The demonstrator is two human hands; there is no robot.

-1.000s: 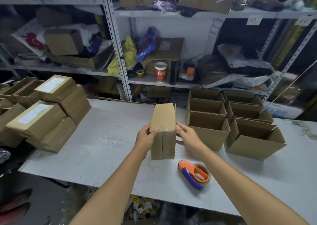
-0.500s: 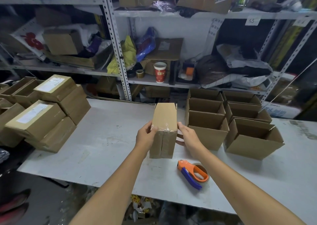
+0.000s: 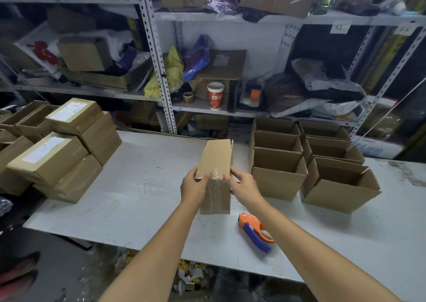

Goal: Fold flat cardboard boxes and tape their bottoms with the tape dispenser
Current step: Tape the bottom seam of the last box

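A small brown cardboard box point(image 3: 215, 161) stands on the white table point(image 3: 143, 186), its taped bottom turned toward me with clear tape running over the near edge. My left hand point(image 3: 194, 184) grips its left side and my right hand point(image 3: 243, 185) grips its right side, thumbs on the taped edge. The orange and blue tape dispenser point(image 3: 255, 230) lies on the table just right of the box, below my right forearm, with no hand on it.
Several open folded boxes point(image 3: 279, 177) stand in rows at the right. Sealed labelled boxes point(image 3: 50, 156) are stacked at the left. Metal shelving point(image 3: 159, 55) with clutter and a red paper cup point(image 3: 215, 95) rises behind the table.
Both hands stay on the box, and the thumbs have shifted slightly along the taped edge. The dispenser has not moved.
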